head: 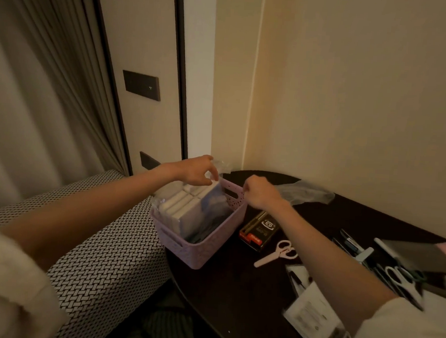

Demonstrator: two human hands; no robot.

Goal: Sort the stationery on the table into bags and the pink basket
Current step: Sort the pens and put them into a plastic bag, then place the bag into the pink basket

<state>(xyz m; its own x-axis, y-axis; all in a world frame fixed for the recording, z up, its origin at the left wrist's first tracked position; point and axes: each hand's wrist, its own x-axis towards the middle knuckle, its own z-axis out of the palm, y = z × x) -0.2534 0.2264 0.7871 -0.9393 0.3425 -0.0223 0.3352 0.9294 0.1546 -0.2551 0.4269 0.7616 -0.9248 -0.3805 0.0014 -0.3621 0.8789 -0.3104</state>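
Head view: dark rounded table [234,296] set in cream wall corner, curtain at L. Pink basket [200,249] at table's L edge, holding bagged white items. Clear bag [218,168] pinched by L hand [195,171] over basket. R hand [261,194] fingers curled at basket rim; grip unclear. Pink scissors [279,253], pen box [260,229] beside basket.
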